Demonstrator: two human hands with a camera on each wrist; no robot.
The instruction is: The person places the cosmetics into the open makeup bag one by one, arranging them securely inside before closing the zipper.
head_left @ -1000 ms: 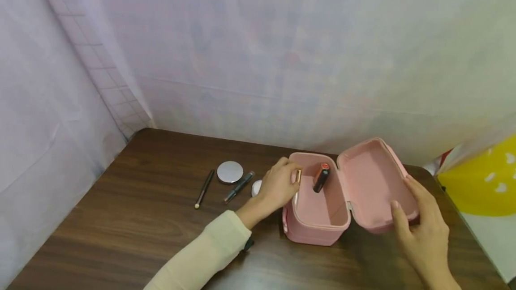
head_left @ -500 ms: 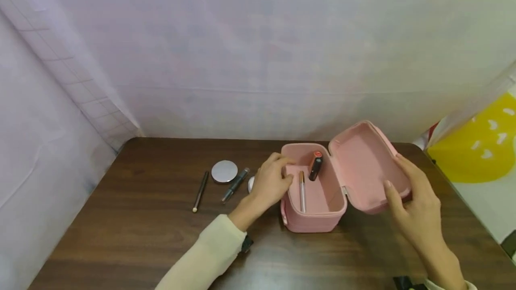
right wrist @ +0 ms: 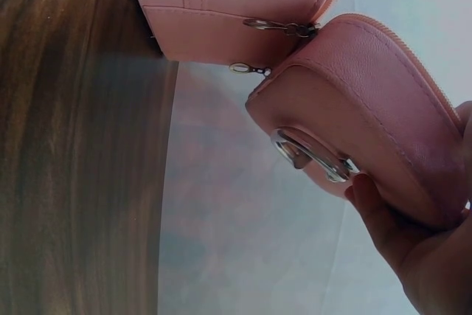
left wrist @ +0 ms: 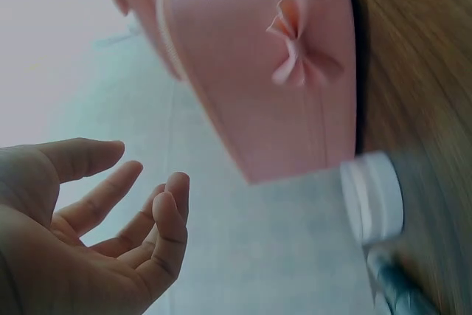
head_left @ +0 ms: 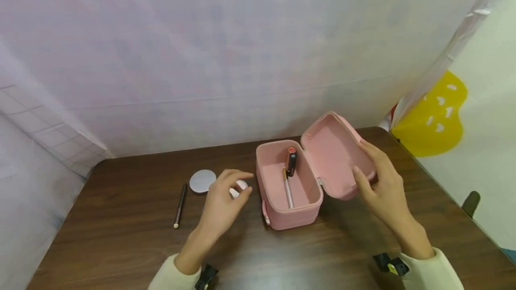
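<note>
Head view: left hand is hanging empty, fingers loosely bent; the pink box is sitting at its three o'clock. Right hand is pinching the lid; it's needing a steady hold.

Saw a dark wood-grain tabletop, backed on the far side by pale, faintly checked sheeting. Noted a white-marked yellow patch at right and glare on the near wood.
</note>
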